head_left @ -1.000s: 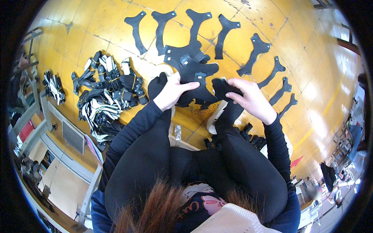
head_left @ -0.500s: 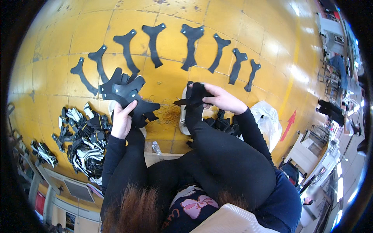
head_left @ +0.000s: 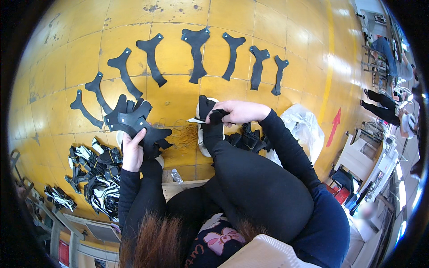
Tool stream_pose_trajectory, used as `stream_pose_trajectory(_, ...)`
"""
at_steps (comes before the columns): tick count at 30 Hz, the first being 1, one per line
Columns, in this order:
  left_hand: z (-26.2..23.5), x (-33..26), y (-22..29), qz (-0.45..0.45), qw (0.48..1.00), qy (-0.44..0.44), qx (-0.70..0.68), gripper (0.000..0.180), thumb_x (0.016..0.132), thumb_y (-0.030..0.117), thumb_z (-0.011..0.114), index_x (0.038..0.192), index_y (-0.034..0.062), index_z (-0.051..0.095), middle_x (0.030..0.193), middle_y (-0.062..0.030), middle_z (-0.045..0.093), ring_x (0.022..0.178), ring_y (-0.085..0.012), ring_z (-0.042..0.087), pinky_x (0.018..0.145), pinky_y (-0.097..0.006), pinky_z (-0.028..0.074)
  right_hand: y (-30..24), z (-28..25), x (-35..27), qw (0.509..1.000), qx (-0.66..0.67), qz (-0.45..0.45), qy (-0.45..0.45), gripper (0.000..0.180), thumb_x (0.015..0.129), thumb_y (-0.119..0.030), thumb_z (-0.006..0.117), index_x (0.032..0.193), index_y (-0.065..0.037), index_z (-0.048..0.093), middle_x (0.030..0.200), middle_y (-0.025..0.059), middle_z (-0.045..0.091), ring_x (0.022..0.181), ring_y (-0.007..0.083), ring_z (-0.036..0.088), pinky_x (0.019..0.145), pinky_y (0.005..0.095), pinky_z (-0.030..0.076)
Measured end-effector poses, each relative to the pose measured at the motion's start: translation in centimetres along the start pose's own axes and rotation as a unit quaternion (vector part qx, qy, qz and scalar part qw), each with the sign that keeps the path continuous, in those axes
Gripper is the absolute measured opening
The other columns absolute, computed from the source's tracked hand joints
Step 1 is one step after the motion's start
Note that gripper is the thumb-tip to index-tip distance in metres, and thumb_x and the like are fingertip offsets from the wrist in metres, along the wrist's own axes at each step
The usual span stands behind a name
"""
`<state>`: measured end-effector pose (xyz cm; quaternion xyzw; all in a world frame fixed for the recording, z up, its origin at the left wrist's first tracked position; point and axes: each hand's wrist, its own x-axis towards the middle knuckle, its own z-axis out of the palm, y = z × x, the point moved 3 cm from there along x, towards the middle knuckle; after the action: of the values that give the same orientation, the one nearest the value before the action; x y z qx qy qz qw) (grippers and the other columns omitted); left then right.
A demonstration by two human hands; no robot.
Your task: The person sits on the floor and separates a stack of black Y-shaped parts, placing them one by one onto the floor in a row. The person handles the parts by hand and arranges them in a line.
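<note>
Stack of black pieces [head_left: 126, 119] held above yellow floor [head_left: 295, 27] by left hand [head_left: 132, 152], grip pinched, thumb on top. Right hand [head_left: 241, 111], grip closed around dark piece [head_left: 217, 117]. Y-shaped pieces [head_left: 195, 51] lie arced across floor.

One wide camera is sitting on the person's head, above the yellow floor [head_left: 178, 93]. It is looking down at the floor and, from nearby, seeing the left hand [head_left: 132, 151] and right hand [head_left: 237, 112] over it.

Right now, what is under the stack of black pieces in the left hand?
Edges of a white shoe and the yellow floor show around the stack; the stack and left hand cover the rest.
</note>
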<state>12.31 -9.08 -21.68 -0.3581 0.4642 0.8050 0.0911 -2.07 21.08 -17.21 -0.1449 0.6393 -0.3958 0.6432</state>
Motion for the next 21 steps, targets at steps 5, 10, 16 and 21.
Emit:
stream_pose_trajectory(5,0.6,-0.2,0.5,0.002,0.999,0.026,0.022,0.041,0.087,-0.003,0.059,0.126,-0.0010,0.048,0.117,-0.0108,0.061,0.107,-0.0193,0.058,0.096,-0.032,0.044,-0.1,-0.2,-0.7,0.998,-0.049,0.004,0.029,0.013,0.084,-0.015,0.063,0.094,-0.007,0.059,0.084,0.0045,0.058,0.078,0.0162,0.057,0.075,0.0317,0.048)
stream_pose_trajectory(10,0.8,-0.2,0.3,-0.008,1.000,0.016,0.025,0.039,0.087,-0.002,0.059,0.125,-0.0010,0.049,0.115,-0.0117,0.062,0.105,-0.0202,0.060,0.095,-0.032,0.045,0.0,-1.3,-1.3,0.994,-0.076,-0.048,0.069,0.017,0.083,-0.015,0.067,0.097,-0.006,0.061,0.087,0.0058,0.061,0.083,0.0179,0.058,0.082,0.0325,0.046)
stream_pose_trajectory(16,0.9,-0.2,0.3,-0.012,1.000,0.014,0.019,0.040,0.087,-0.004,0.059,0.125,0.0002,0.049,0.114,-0.0111,0.062,0.105,-0.0198,0.060,0.095,-0.031,0.044,0.7,-3.1,-1.2,0.988,-0.059,0.005,0.143,0.026,0.085,-0.008,0.063,0.109,-0.002,0.058,0.094,0.0069,0.066,0.086,0.0155,0.061,0.080,0.0291,0.048)
stream_pose_trajectory(21,0.5,0.0,0.1,-0.002,1.000,0.015,0.011,0.041,0.086,-0.005,0.059,0.126,0.0004,0.048,0.117,-0.0096,0.061,0.108,-0.0189,0.058,0.096,-0.031,0.044,0.0,-5.3,-1.7,0.961,-0.138,-0.054,0.233,0.027,0.083,-0.009,0.061,0.107,0.001,0.056,0.088,0.0163,0.066,0.083,0.0270,0.065,0.075,0.0355,0.050)
